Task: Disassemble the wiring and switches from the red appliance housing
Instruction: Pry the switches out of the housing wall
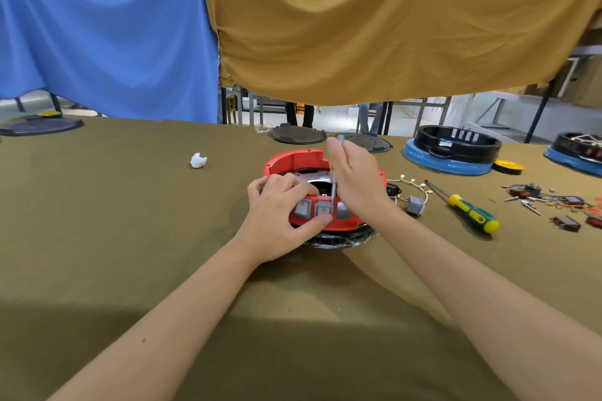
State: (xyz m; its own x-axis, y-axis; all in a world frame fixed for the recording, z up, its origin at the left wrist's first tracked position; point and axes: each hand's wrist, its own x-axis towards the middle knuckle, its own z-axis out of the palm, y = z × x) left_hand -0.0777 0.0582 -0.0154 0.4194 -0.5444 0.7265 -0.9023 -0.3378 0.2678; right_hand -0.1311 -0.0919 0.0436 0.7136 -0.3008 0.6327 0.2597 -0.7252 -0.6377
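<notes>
Two hands at red housing (294, 161), table centre. Left hand (280, 212) grips front wall, thumb on grey switches (322, 208). Right hand (355, 179) grips thin metal tool (334, 185) upright behind switches. Housing likely rigid, light plastic; brace by rim. Freed wires (412, 187) at 3 o'clock.

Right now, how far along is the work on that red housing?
One grey switch with its wires already lies loose right of the red housing. The right hand works a slim metal tool behind the middle switch while the left hand steadies the housing. Three switches remain mounted.
</notes>
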